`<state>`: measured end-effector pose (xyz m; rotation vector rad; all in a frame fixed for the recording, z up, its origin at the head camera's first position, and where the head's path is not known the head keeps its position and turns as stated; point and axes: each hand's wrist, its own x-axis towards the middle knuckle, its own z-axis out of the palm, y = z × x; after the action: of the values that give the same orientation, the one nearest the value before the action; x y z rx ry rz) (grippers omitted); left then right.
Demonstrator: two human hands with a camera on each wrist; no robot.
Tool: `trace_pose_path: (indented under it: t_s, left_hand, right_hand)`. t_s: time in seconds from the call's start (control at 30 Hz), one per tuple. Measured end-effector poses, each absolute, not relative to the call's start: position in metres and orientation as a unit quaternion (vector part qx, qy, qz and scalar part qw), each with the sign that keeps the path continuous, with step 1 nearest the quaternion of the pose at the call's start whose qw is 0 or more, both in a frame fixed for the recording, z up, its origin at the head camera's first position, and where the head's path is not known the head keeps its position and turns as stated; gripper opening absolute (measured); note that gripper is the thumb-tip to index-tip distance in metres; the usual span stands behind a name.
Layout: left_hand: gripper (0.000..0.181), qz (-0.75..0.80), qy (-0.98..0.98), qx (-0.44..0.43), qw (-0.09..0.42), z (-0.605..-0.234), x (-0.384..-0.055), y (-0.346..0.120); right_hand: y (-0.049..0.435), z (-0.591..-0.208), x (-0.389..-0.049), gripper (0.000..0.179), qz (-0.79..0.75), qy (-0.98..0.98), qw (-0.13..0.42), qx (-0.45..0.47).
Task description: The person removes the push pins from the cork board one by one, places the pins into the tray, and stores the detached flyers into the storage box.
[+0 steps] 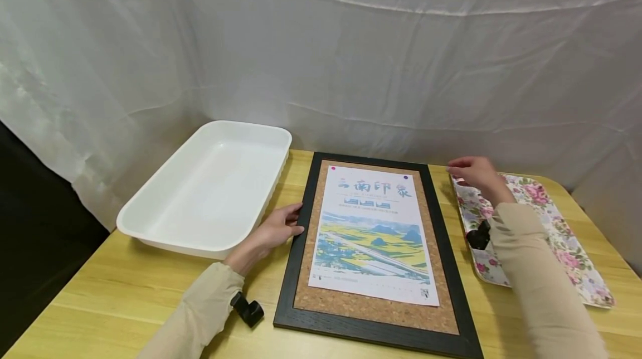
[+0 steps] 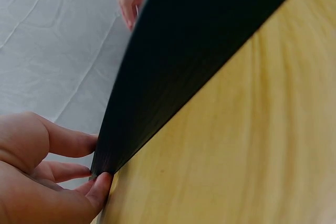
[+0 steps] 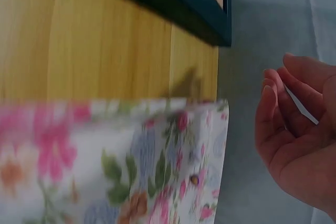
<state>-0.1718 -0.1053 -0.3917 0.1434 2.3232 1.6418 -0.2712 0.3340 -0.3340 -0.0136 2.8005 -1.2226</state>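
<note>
A black-framed cork board (image 1: 448, 258) lies on the table with a printed landscape poster (image 1: 373, 236) on it. A pink pin (image 1: 333, 168) and a dark blue pin (image 1: 405, 178) sit at the poster's top corners. My left hand (image 1: 273, 229) touches the board's left edge, fingertips and thumb spaced along it. The left wrist view shows those fingertips (image 2: 105, 184) right at the frame's dark side. My right hand (image 1: 476, 174) hovers at the far left corner of a floral tray (image 1: 567, 258), fingers loosely curled, nothing visible between them (image 3: 304, 124). A small round brownish item (image 3: 195, 179) shows in the tray.
At the left stands a large white plastic tray (image 1: 200, 197), its near side close to my left forearm. A pale curtain (image 1: 351, 58) hangs behind the wooden table (image 1: 115, 292). Black wrist devices (image 1: 247, 310) are strapped to both sleeves.
</note>
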Motion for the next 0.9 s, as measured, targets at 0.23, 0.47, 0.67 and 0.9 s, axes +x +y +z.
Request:
trace_pose_path:
  t_s: [0.23, 0.47, 0.67, 0.9]
  left_hand:
    - [0.062, 0.57, 0.807, 0.049, 0.147, -0.392, -0.171, -0.106]
    - [0.062, 0.571, 0.805, 0.05, 0.15, -0.392, -0.172, -0.106]
    - [0.062, 0.572, 0.804, 0.052, 0.152, -0.392, -0.172, -0.107]
    - [0.062, 0.574, 0.802, 0.052, 0.154, -0.391, -0.173, -0.107]
  right_hand:
    - [0.307, -0.337, -0.279, 0.042, -0.408, 0.912, 0.046, 0.0]
    - [0.29, -0.344, -0.284, 0.04, -0.424, 0.904, 0.057, -0.003]
    - [0.283, -0.355, -0.288, 0.041, -0.434, 0.9, 0.043, 0.0]
    - [0.272, -0.36, -0.291, 0.037, -0.447, 0.893, 0.059, 0.019]
